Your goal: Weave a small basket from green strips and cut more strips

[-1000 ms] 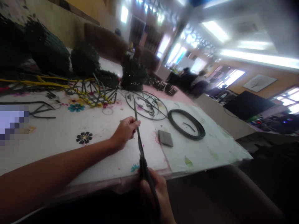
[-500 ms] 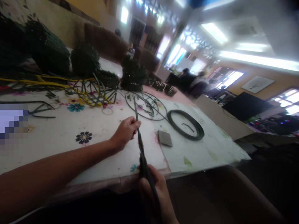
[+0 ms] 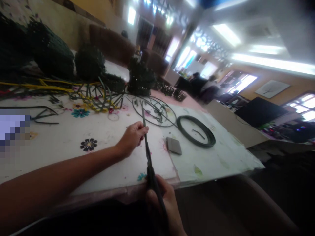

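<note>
My left hand is closed in a pinch on a dark green flat strip, which runs up from the fingers over the table. Below it, at the table's front edge, my right hand is wrapped around dark scissors. Their blades point up at the strip's lower end, just under my left fingers. Blur and dark colour hide exactly where blade and strip meet. A coil of dark green strip lies to the right, beside a small grey block.
Thin looped strips lie beyond my left hand. A partly woven green and yellow piece sits further left. Dark woven baskets line the back of the flower-patterned table cover. A monitor stands at right; people sit far behind.
The scissor blades look closer together than before. Both hands stay in nearly the same place, with the strip still in the left.
</note>
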